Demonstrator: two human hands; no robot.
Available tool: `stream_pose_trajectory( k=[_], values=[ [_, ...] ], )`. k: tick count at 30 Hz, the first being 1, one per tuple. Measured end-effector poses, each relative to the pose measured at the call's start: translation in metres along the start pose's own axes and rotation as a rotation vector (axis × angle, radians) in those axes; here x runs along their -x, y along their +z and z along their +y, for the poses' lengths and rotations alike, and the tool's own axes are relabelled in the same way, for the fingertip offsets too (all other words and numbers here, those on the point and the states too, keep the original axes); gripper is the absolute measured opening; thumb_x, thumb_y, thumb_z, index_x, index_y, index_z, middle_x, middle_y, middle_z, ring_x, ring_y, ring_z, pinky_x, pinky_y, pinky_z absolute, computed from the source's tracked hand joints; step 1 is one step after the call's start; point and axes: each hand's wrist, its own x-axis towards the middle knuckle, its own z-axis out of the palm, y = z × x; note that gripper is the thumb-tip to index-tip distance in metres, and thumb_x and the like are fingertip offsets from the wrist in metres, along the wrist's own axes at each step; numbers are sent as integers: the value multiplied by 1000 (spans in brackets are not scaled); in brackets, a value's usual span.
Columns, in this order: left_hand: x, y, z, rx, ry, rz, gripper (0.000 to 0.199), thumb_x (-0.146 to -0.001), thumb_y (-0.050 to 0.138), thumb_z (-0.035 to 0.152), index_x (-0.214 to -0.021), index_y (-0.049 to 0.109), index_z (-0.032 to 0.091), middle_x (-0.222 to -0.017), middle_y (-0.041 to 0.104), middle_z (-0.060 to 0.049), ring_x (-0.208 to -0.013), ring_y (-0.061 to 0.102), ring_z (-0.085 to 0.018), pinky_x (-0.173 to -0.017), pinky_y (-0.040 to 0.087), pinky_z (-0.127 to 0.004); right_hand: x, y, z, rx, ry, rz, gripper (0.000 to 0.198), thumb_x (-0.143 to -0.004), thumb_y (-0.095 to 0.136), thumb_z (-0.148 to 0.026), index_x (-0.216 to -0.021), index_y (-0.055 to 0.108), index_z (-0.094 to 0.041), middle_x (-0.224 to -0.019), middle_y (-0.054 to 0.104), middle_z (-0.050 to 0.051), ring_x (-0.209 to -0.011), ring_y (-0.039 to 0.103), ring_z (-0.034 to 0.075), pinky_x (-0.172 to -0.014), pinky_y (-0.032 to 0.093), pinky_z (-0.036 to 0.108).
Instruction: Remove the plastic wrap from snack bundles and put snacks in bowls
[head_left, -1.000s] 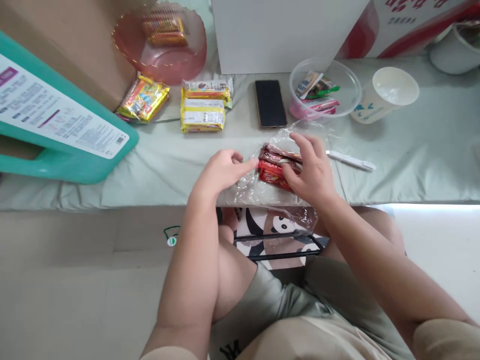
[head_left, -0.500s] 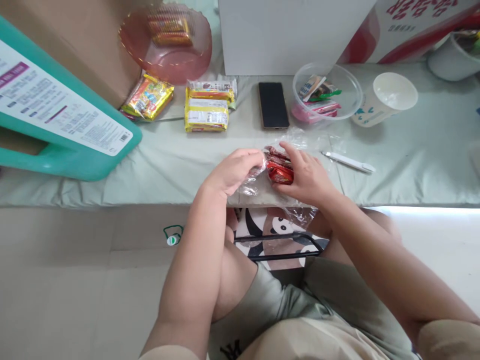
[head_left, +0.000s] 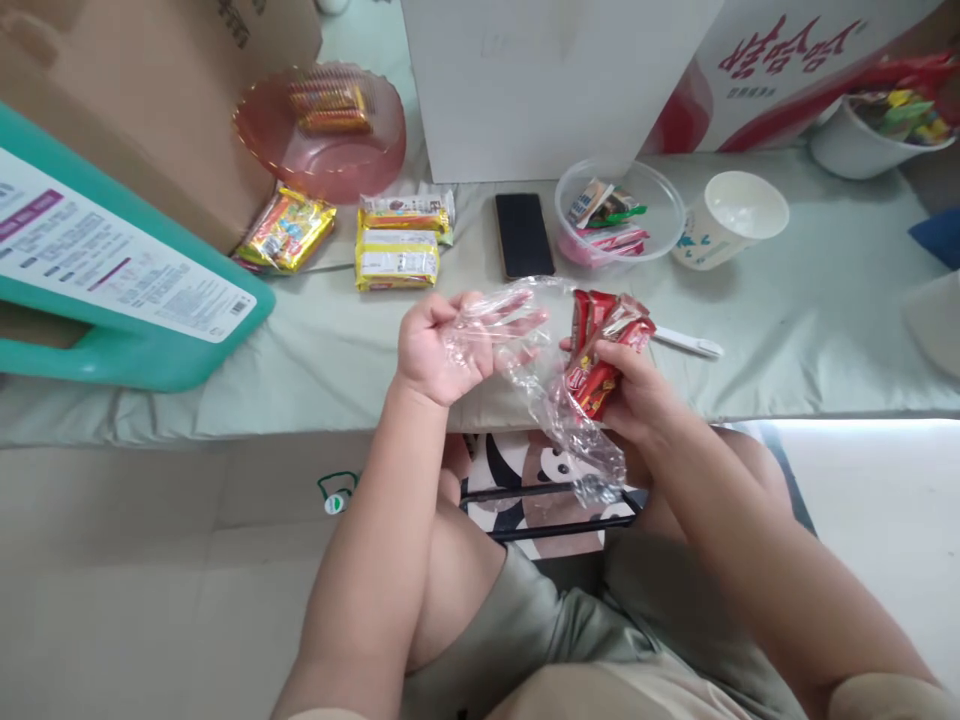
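Note:
Clear plastic wrapping (head_left: 555, 400) hangs between my hands, its lower end dangling past the table's front edge. My left hand (head_left: 457, 345) is turned palm up with its fingers stretched out, and part of the film drapes over them. Several red snack packets (head_left: 600, 365) are gripped in a small stack by my right hand (head_left: 637, 390), thumb on top. They are raised over the near edge of the table, and the film touches their left side. Just behind the packets lies a white utility knife (head_left: 690, 342), partly covered by my right hand's packets.
Along the back stand a pink glass bowl (head_left: 322, 165), yellow snack packs (head_left: 397, 260), a phone (head_left: 524, 235), a clear tub (head_left: 660, 225) of packets and a paper cup (head_left: 731, 220). A teal jug (head_left: 172, 350) stands left; boxes (head_left: 555, 90) rise behind.
My right hand has lifted the red packets off the table and tilted them. My left hand has turned palm up with its fingers spread, and the wrapping has come away from the packets.

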Motion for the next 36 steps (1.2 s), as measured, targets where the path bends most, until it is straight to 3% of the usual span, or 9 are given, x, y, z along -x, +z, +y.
stream_pose_trajectory(
  k=[5, 9, 12, 15, 19, 23, 28, 32, 36],
  values=[
    [-3, -4, 6, 78, 53, 89, 51, -73, 61, 57, -56, 28, 21, -99, 76, -13, -122, 66, -39, -78, 60, -52, 6, -33, 4, -95, -198, 114, 33, -79, 70, -53, -99, 63, -28, -105, 75, 4, -97, 74, 27, -75, 65, 45],
    [-10, 1, 6, 144, 60, 38, 49, -75, 59, 55, -56, 30, 20, -107, 75, -10, -125, 64, -37, -85, 59, -53, -12, -52, -37, -14, -389, 322, 32, -75, 77, -44, -97, 62, -28, -94, 73, 3, -84, 74, 25, -72, 64, 44],
    [-14, 8, 5, 109, 38, 17, 48, -78, 55, 57, -55, 35, 20, -109, 75, -9, -126, 63, -36, -88, 58, -54, -51, -52, -90, 364, -585, 475, 38, -75, 78, -41, -105, 61, -26, -89, 70, 4, -78, 71, 24, -68, 62, 43],
    [-17, 15, 5, 98, 15, 14, 48, -80, 52, 57, -54, 36, 20, -111, 76, -7, -126, 63, -36, -88, 57, -54, -92, -53, -133, 968, -804, 369, 44, -79, 75, -39, -118, 63, -23, -112, 72, 9, -109, 68, 31, -94, 54, 51],
    [-17, 15, 5, 131, 10, 3, 47, -81, 50, 54, -53, 36, 19, -109, 77, -5, -125, 64, -35, -89, 56, -56, -97, -56, -128, 1405, -807, 274, 68, -75, 80, -35, -137, 56, -23, -138, 63, 16, -133, 54, 44, -109, 38, 70],
    [-15, 10, 7, 104, 26, -29, 49, -81, 51, 60, -55, 38, 20, -109, 76, -7, -122, 65, -36, -86, 58, -57, -40, -61, -60, 1197, -851, 333, 48, -90, 63, -32, -137, 53, -26, -136, 63, 16, -129, 58, 36, -109, 45, 62],
    [-7, 8, 4, 116, -4, -5, 54, -73, 57, 70, -59, 39, 21, -113, 74, -12, -120, 65, -41, -76, 60, -57, 21, -54, 20, 650, -469, 135, 56, -90, 65, -47, -140, 44, -31, -147, 56, 15, -137, 56, 32, -111, 48, 59],
    [2, 2, -6, 50, -24, 19, 66, -64, 51, 89, -65, 43, 23, -105, 71, -15, -120, 64, -44, -75, 58, -57, 36, -23, 32, 48, -104, -12, 74, -85, 66, -61, -146, 32, -37, -145, 59, 14, -130, 64, 30, -106, 54, 55],
    [5, -8, -16, 26, -44, -4, 73, -59, 48, 96, -65, 42, 24, -90, 67, -15, -115, 65, -46, -80, 55, -59, 36, 11, 26, -235, 149, -97, 63, -76, 78, -51, -128, 49, -29, -110, 74, 7, -93, 76, 23, -81, 64, 41]
  ],
)
